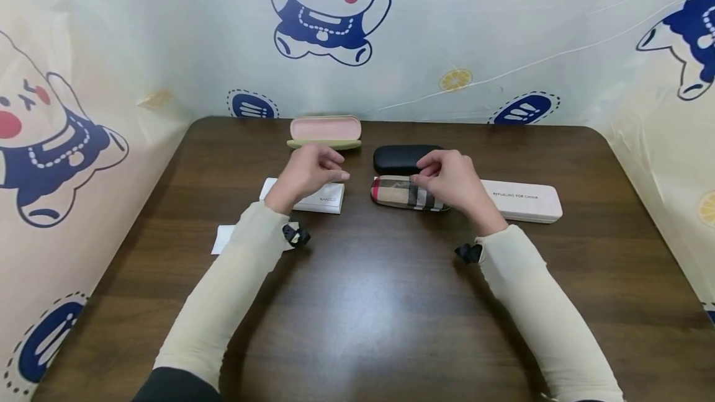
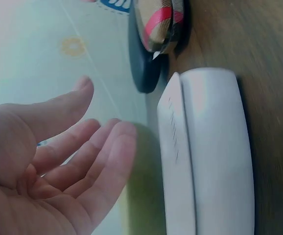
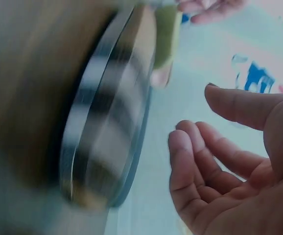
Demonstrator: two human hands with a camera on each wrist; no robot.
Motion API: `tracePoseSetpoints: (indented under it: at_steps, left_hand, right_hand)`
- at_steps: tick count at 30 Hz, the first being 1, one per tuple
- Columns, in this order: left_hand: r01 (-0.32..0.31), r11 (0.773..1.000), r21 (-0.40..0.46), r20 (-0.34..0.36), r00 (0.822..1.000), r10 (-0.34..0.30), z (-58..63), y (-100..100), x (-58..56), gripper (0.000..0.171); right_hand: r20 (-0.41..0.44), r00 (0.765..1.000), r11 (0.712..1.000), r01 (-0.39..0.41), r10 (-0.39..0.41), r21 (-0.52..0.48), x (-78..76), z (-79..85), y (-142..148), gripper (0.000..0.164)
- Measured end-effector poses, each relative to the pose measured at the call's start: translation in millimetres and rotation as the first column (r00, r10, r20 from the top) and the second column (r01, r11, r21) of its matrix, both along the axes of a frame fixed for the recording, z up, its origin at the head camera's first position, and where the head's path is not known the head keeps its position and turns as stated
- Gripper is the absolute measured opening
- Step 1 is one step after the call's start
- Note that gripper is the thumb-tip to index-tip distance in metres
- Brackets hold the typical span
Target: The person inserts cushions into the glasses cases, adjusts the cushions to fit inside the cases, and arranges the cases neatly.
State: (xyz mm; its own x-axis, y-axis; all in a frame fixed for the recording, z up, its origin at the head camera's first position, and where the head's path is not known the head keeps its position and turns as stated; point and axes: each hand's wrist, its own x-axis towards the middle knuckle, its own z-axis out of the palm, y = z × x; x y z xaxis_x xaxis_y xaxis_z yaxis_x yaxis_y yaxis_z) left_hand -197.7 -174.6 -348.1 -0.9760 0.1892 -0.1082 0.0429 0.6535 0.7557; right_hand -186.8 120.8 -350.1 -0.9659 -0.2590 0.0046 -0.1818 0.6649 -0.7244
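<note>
My left hand (image 1: 313,174) hovers over a white glasses case (image 1: 326,198), fingers loosely bent and holding nothing. In the left wrist view its thumb and fingers (image 2: 119,152) are spread apart beside the white case (image 2: 217,152). Just behind that hand stands an opened glasses case (image 1: 326,129) with a pink lining and green outside. My right hand (image 1: 449,182) is above a plaid glasses case (image 1: 396,192); in the right wrist view a gap separates its relaxed fingers from the plaid case (image 3: 112,112). A black glasses case (image 1: 399,159) lies behind the plaid one.
A long white case (image 1: 525,200) with printed lettering lies to the right, partly behind the right hand. Flat white pieces (image 1: 223,237) lie under the left forearm. A printed curtain (image 1: 447,30) hangs along the back and sides of the brown wooden table (image 1: 357,315).
</note>
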Motion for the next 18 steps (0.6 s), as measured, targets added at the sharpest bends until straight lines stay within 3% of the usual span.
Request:
tracePoseSetpoints:
  at_steps: [8,18]
  left_hand:
    - [-0.026,0.999,-0.026,0.048,0.998,0.027,8.8,-44,30.0,0.036]
    - [-0.093,0.992,-0.087,0.119,0.988,0.103,1.3,-89,69.1,0.04]
  right_hand:
    - [0.007,0.993,0.993,-0.113,0.114,-0.032,26.2,-0.7,-40,0.021]
    - [0.047,0.971,0.972,-0.232,0.234,-0.039,41.5,-20.2,-90,0.026]
